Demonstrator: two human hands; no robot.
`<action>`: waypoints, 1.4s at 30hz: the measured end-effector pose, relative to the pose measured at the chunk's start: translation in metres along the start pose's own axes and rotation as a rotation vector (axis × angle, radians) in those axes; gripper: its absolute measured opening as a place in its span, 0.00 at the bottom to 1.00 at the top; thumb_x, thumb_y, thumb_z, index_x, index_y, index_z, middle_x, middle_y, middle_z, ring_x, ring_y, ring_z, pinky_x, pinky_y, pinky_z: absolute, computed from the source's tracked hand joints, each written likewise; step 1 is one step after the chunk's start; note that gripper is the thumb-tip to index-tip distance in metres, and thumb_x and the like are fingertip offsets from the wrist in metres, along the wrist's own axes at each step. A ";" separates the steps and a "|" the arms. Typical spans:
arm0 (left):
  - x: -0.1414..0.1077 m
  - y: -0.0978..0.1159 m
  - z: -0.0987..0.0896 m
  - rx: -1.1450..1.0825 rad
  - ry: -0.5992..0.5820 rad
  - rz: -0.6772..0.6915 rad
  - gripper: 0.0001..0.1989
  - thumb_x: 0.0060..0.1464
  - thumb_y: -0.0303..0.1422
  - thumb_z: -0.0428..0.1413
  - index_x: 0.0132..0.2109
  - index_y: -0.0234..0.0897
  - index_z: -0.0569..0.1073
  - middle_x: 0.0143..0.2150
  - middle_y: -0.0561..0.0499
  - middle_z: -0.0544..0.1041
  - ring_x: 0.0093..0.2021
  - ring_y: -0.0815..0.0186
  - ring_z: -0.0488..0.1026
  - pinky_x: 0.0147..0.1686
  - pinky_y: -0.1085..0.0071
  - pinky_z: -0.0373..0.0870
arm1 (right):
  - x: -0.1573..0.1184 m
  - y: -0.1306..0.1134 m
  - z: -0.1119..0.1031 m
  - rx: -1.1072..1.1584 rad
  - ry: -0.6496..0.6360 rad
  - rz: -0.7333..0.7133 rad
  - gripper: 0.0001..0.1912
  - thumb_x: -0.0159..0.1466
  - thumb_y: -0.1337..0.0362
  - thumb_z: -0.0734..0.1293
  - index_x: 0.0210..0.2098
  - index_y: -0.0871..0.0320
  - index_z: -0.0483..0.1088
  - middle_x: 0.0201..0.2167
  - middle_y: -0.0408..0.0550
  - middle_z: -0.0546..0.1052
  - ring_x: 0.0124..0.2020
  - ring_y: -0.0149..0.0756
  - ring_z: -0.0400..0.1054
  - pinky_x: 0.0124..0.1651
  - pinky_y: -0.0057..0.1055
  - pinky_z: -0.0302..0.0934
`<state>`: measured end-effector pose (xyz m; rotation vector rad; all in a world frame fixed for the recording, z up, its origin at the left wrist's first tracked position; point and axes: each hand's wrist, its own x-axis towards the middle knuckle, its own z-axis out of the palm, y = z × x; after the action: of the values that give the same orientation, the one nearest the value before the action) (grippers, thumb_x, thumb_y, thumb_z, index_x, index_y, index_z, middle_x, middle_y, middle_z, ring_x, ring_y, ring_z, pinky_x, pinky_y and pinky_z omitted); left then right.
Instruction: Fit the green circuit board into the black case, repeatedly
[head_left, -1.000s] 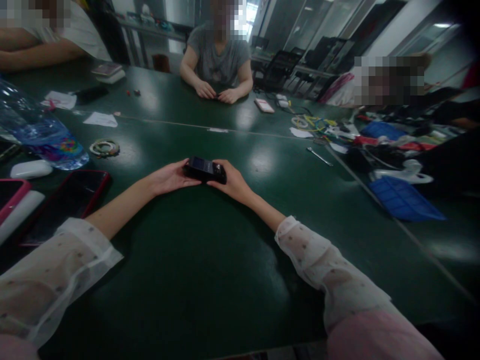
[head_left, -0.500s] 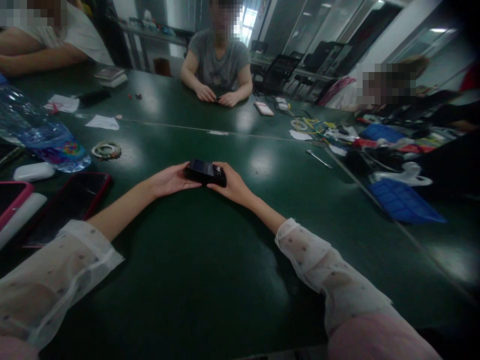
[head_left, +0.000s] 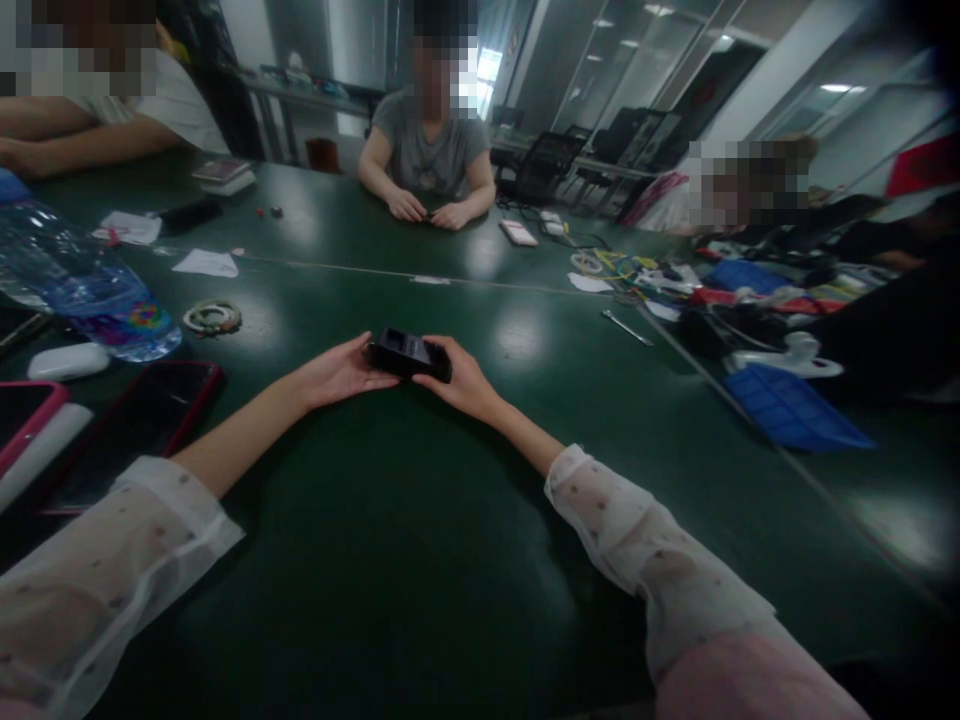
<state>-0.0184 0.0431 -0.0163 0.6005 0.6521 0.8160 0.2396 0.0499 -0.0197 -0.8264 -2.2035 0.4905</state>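
A small black box-like device [head_left: 409,354] is held between my two hands above the green table [head_left: 420,520]. My left hand [head_left: 341,372] grips its left end, with the thumb at the upper edge and the fingers beneath. Around the right end my right hand [head_left: 463,380] is closed, its thumb along the near side. The upper face of the device has a dark recess at its left part. What the device is, I cannot make out.
At left are a water bottle [head_left: 112,290], a bracelet [head_left: 213,318], a white case [head_left: 69,361] and phones [head_left: 142,425]. At right lie a wrench [head_left: 627,328], a blue tray [head_left: 795,408] and tangled cables [head_left: 622,268]. A person [head_left: 429,160] sits opposite; others sit at both sides.
The device has tilted slightly in my hands, and its upper face now shows a recess. The whole view has shifted a little, with the far side of the table lower in the picture.
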 end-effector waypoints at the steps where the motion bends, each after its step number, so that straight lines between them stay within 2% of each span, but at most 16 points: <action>1: 0.000 0.000 -0.001 -0.001 -0.001 0.000 0.22 0.69 0.40 0.48 0.66 0.38 0.65 0.54 0.39 0.78 0.59 0.53 0.75 0.65 0.53 0.65 | 0.000 -0.001 0.000 -0.003 0.000 -0.003 0.31 0.64 0.49 0.70 0.60 0.54 0.61 0.56 0.59 0.74 0.57 0.51 0.71 0.59 0.51 0.66; 6: 0.001 0.000 -0.002 0.016 0.017 -0.007 0.19 0.69 0.37 0.49 0.62 0.36 0.68 0.54 0.38 0.78 0.57 0.53 0.77 0.65 0.54 0.66 | 0.000 0.000 0.001 -0.022 0.056 -0.013 0.31 0.66 0.46 0.67 0.62 0.55 0.59 0.56 0.60 0.72 0.57 0.51 0.70 0.59 0.50 0.66; 10: 0.000 -0.001 -0.001 0.079 -0.013 0.027 0.18 0.66 0.29 0.51 0.60 0.34 0.70 0.54 0.38 0.79 0.56 0.54 0.78 0.66 0.54 0.63 | 0.000 0.002 0.002 -0.034 0.059 -0.012 0.31 0.68 0.45 0.64 0.64 0.52 0.56 0.58 0.59 0.70 0.58 0.51 0.68 0.60 0.52 0.65; 15: -0.002 -0.001 -0.003 0.130 -0.081 0.070 0.23 0.60 0.21 0.54 0.61 0.36 0.69 0.55 0.40 0.79 0.57 0.55 0.77 0.68 0.50 0.60 | -0.001 0.001 0.001 -0.046 0.123 -0.013 0.31 0.69 0.47 0.64 0.66 0.49 0.53 0.58 0.57 0.68 0.58 0.51 0.67 0.61 0.54 0.65; 22: -0.005 0.000 0.006 0.115 -0.027 0.092 0.20 0.60 0.18 0.52 0.58 0.32 0.72 0.56 0.41 0.78 0.57 0.57 0.77 0.68 0.53 0.61 | -0.002 0.002 -0.001 -0.124 0.396 0.050 0.31 0.71 0.48 0.60 0.68 0.48 0.48 0.60 0.57 0.63 0.63 0.53 0.61 0.65 0.57 0.61; 26: -0.006 0.000 0.006 0.116 -0.024 0.077 0.21 0.60 0.18 0.52 0.60 0.31 0.70 0.56 0.39 0.77 0.57 0.56 0.77 0.68 0.52 0.61 | -0.003 0.006 -0.001 -0.178 0.518 0.101 0.32 0.72 0.50 0.59 0.70 0.46 0.43 0.62 0.58 0.60 0.66 0.54 0.57 0.67 0.63 0.57; 34: -0.004 0.000 0.002 0.114 -0.046 0.062 0.22 0.61 0.19 0.52 0.61 0.30 0.69 0.57 0.38 0.77 0.58 0.54 0.76 0.69 0.51 0.60 | -0.001 0.010 -0.001 -0.154 0.512 0.141 0.31 0.72 0.50 0.58 0.70 0.46 0.45 0.63 0.59 0.58 0.67 0.56 0.55 0.69 0.63 0.54; 38: -0.003 0.001 0.001 0.109 -0.053 0.058 0.22 0.61 0.18 0.52 0.61 0.30 0.68 0.57 0.38 0.76 0.59 0.55 0.75 0.68 0.52 0.61 | 0.000 0.018 -0.001 -0.177 0.513 0.177 0.31 0.71 0.54 0.60 0.70 0.49 0.46 0.63 0.59 0.58 0.66 0.56 0.54 0.67 0.63 0.54; 42: -0.003 0.000 0.001 0.094 -0.055 0.061 0.21 0.61 0.18 0.52 0.60 0.31 0.69 0.57 0.40 0.76 0.58 0.56 0.76 0.68 0.52 0.63 | 0.000 0.030 0.000 -0.214 0.545 0.183 0.29 0.69 0.61 0.62 0.66 0.52 0.51 0.60 0.57 0.61 0.63 0.51 0.58 0.67 0.58 0.56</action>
<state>-0.0197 0.0405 -0.0146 0.7283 0.6272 0.8259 0.2519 0.0719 -0.0359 -1.1299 -1.6997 0.0900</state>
